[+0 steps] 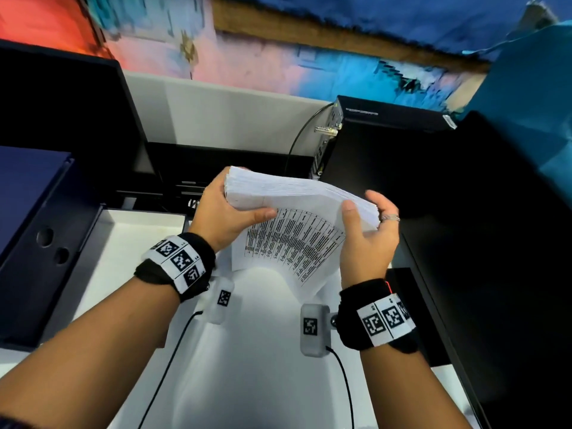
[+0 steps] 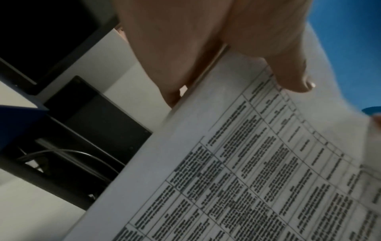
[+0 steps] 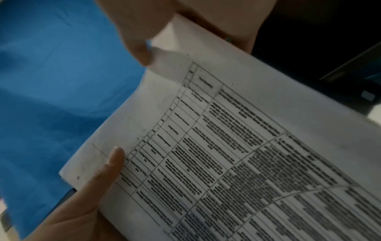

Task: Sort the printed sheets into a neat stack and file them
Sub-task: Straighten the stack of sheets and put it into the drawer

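Observation:
I hold a thick stack of printed sheets [image 1: 297, 193] in the air over the white desk [image 1: 263, 366], tilted, with a printed table on the sheet facing me. My left hand [image 1: 235, 212] grips the stack's left edge, thumb across the front. My right hand [image 1: 368, 224] grips the right edge, thumb on the front and fingers behind. The sheet edges are fanned and uneven along the top. The left wrist view shows the printed sheet [image 2: 226, 163] close up; the right wrist view shows the same sheet [image 3: 226, 146]. A dark blue file [image 1: 31, 196] with two round holes lies at the left.
A black monitor [image 1: 62, 103] stands at the back left and a black computer case [image 1: 387, 144] with a cable at the back right. A dark surface [image 1: 495, 243] runs along the right. A white tray [image 1: 139, 230] sits beside the file. Teal cloth [image 1: 526, 88] hangs at the upper right.

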The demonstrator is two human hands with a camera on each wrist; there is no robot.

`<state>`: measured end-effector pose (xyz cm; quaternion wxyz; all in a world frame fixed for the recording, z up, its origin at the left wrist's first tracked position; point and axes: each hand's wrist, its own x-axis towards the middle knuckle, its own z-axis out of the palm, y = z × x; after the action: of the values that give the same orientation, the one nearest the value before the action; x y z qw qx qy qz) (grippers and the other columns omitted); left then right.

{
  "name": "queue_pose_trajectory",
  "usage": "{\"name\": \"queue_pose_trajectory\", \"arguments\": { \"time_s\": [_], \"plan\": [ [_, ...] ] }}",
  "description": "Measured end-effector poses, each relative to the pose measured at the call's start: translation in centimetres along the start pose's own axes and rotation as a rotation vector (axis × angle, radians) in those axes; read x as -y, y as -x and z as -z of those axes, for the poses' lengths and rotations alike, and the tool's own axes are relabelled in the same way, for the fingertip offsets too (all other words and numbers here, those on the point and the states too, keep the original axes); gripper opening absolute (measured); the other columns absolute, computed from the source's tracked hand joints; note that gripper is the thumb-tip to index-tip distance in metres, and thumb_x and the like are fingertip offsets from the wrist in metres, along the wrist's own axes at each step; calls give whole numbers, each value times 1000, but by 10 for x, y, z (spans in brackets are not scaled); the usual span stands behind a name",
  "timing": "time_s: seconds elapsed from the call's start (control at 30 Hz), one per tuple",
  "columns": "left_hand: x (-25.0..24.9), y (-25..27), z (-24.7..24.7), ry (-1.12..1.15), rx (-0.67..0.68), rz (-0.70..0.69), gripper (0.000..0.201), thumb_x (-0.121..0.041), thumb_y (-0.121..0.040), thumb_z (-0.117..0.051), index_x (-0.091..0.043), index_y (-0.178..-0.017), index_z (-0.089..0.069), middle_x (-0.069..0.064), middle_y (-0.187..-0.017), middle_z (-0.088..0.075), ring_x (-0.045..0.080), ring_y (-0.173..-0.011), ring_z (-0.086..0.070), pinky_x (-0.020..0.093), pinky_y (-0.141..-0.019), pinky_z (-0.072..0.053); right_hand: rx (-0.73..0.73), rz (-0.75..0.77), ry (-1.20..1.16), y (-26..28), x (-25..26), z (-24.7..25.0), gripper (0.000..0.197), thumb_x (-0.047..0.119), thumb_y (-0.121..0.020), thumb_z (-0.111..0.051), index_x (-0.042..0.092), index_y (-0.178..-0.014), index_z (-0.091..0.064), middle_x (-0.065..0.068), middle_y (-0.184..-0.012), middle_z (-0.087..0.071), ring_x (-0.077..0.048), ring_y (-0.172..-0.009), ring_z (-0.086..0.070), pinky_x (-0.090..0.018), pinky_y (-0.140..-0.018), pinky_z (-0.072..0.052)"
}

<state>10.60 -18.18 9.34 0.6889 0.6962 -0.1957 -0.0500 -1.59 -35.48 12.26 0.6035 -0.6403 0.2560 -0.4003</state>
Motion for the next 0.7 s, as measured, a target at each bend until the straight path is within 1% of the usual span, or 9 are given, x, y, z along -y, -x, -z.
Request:
{"name": "queue_pose_trajectory", "arguments": {
  "time_s": [0.07,0.17,0.27,0.33,0.37,0.43,0.53,0.6,0.7],
  "plan": [
    [1,-2,-1,4,13,28,57,-17,-51,-89,-19,-102,-62,-11,-95,-72,-4,-90,-68,15,-80,-53,-38,-32,-20,-7,1,0,14,12,-96,-56,11,-105,-67,5,-82,-63,2,-65,-59,-17,-63,-48],
    [5,-8,-1,-3,42,39,50,-12,-56,-89,-25,-98,-65,-19,-89,-74,-5,-89,-69,13,-79,-53,-81,-29,-53,-17,4,-1,19,5,-97,-49,2,-105,-66,9,-75,-60,9,-59,-56,-8,-59,-44],
    [7,-11,0,8,39,54,47,-6,-61,-87,-23,-100,-66,-15,-91,-73,-5,-88,-69,12,-78,-53,-58,-29,8,-16,7,0,22,6,-95,-51,12,-109,-67,10,-75,-61,6,-60,-57,-12,-62,-45],
    [7,-13,-1,18,52,60,45,-12,-61,-86,-20,-102,-67,-14,-91,-73,-3,-89,-70,13,-78,-53,-80,-60,-69,-18,7,-1,28,10,-97,-44,15,-117,-64,7,-87,-69,1,-73,-64,-17,-68,-50],
    [7,-14,-1,27,58,69,44,-15,-61,-84,-20,-101,-67,-15,-89,-74,-3,-89,-70,13,-78,-53,-79,-71,-123,-18,5,-1,30,18,-99,-42,16,-122,-60,5,-101,-71,-3,-88,-67,-20,-77,-53],
    [8,-14,-2,53,64,89,40,-18,-62,-81,-22,-100,-68,-18,-87,-75,-3,-88,-70,12,-77,-53,-68,-97,-176,-13,-1,-1,38,38,-97,-40,23,-130,-50,8,-123,-63,-2,-113,-61,-24,-97,-49],
    [9,-15,-2,93,63,112,40,-16,-66,-78,-19,-104,-67,-17,-89,-76,0,-90,-71,14,-78,-54,47,-131,-160,4,-14,-1,52,47,-96,-40,15,-136,-47,5,-123,-61,3,-107,-62,-19,-88,-50],
    [11,-15,0,107,61,124,44,-16,-66,-78,-14,-109,-67,-14,-91,-76,3,-91,-71,16,-79,-55,64,-158,-178,7,-21,0,72,52,-83,-48,11,-143,-41,0,-128,-60,-4,-112,-62,-26,-92,-51],
    [14,-17,1,114,82,140,45,-18,-65,-79,-14,-108,-68,-9,-94,-77,7,-94,-72,20,-82,-56,73,-165,-163,3,-21,0,88,51,-73,-62,10,-146,-34,-1,-132,-56,-4,-119,-57,-35,-102,-48]
  ]
}}
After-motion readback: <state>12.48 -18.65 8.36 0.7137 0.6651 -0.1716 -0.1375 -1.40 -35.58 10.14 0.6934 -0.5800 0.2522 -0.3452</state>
